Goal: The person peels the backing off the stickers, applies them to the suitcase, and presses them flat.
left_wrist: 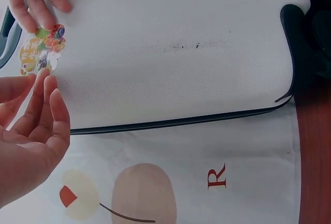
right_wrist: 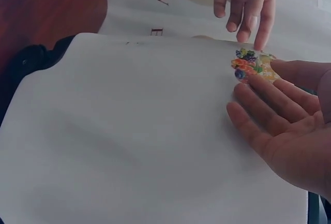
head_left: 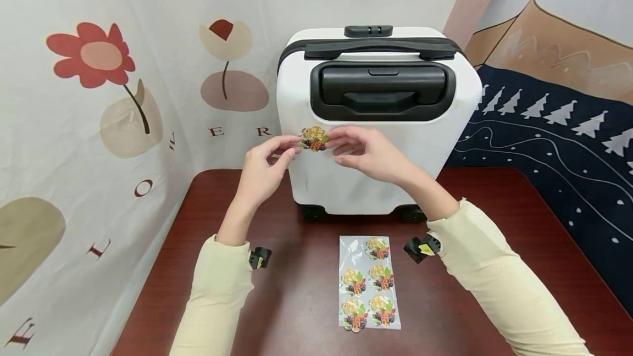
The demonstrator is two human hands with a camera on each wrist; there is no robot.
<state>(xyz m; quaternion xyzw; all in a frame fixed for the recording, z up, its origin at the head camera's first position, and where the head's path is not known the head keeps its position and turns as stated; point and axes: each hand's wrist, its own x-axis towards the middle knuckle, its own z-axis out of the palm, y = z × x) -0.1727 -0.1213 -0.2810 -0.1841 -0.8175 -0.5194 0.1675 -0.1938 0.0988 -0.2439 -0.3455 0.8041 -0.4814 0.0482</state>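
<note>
A small fruit-print sticker (head_left: 314,139) is held up close to the front of a white suitcase (head_left: 351,185), below its black handle recess and toward the left side. My left hand (head_left: 264,170) pinches the sticker's left edge between thumb and forefinger. At the opposite edge, my right hand (head_left: 372,153) pinches it with thumb and forefinger, the other fingers spread apart. In the left wrist view the sticker (left_wrist: 44,50) overlaps the textured suitcase shell, with fingertips at two sides. The right wrist view shows its fruit print (right_wrist: 245,64) between both hands.
On the brown table (head_left: 296,290) in front of the suitcase lies a clear sheet (head_left: 350,247) bearing several matching fruit stickers. A retracted black pull handle (head_left: 383,85) sits in the suitcase's recess. Patterned cloth (head_left: 173,59) hangs behind and to the left.
</note>
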